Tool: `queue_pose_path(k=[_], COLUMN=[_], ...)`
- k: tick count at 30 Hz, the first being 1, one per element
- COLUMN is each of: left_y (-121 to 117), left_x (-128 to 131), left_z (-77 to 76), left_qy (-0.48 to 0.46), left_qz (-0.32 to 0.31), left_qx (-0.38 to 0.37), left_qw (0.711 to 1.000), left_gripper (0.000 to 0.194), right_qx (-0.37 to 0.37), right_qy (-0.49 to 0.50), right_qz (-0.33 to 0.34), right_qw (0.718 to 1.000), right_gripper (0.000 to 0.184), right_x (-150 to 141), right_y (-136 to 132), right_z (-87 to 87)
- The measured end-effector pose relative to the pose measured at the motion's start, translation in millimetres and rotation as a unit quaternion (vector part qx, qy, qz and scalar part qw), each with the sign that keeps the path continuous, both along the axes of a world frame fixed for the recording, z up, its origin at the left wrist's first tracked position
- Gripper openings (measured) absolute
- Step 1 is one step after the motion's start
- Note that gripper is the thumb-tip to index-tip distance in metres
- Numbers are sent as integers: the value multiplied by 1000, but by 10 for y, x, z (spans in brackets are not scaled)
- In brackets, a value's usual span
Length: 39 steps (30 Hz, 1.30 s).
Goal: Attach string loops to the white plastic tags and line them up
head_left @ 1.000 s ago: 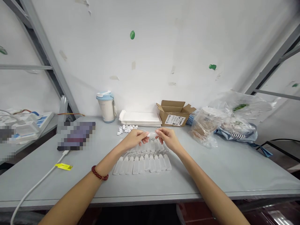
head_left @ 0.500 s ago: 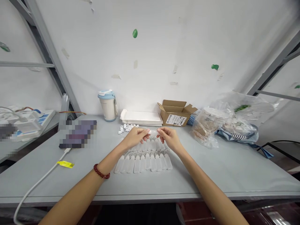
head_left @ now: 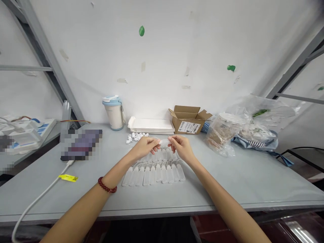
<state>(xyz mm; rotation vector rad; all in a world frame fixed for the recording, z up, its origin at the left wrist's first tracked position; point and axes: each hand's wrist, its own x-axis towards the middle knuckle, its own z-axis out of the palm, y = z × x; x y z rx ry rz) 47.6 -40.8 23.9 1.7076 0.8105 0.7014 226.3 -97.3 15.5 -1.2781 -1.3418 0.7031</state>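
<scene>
Between my two hands, above the table, is a small translucent plastic tube-like piece [head_left: 164, 142], held roughly level. My left hand [head_left: 146, 147] pinches one end of it with thumb and fingers. At the other end, my right hand [head_left: 180, 145] has its fingertips closed on the piece. Below lies a front row of flat, translucent bottle-shaped pieces [head_left: 152, 175] with thin white loops at their tops. A second row of the same pieces [head_left: 162, 155] lies behind, partly covered by my hands. Small white caps [head_left: 136, 136] sit in a loose pile beyond my left hand.
At the back stand a blue-lidded cup [head_left: 113, 113], stacked white trays [head_left: 152, 126] and an open cardboard box [head_left: 188, 119]. Plastic bags [head_left: 225, 131] lie to the right. A blurred-out dark device [head_left: 82, 145] with a white cable [head_left: 42, 194] lies left, on the grey table [head_left: 243, 182].
The view has shifted slightly, so everything sits a little further left and higher. My hands stay together on the translucent piece, which now shows more fully between them.
</scene>
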Motion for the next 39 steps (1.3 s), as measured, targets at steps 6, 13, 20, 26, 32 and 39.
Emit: queue_pose_path(k=[6,13,20,26,32,39], left_y=[4,-9,-42,2,12,-5], left_x=[7,-19,-17,-11,-17,-23], left_z=[-16,11,47,33,10,52], left_qy=[-18,4,8,44,45,3], left_qz=[-15,-46,-5,-12,-59,-27], left_qx=[-65,57,144,76,22,-63], left_qw=[998,997,990,996,997,998], left_gripper=[52,39,28,42,46,48], right_qx=[13,9,2,3,4,23], right_qy=[-6,-36,-38,-16,-2,-16], right_qz=[18,4,-11,-5,1,29], right_qw=[1000,999,999,1000,1000,999], right_gripper=[41,41,44,43,42,41], right_x=[-7,-17,-25,-45,-68,-62], right_y=[-9,-24,-29,-29,-32,-56], right_z=[7,12,35,26,3,55])
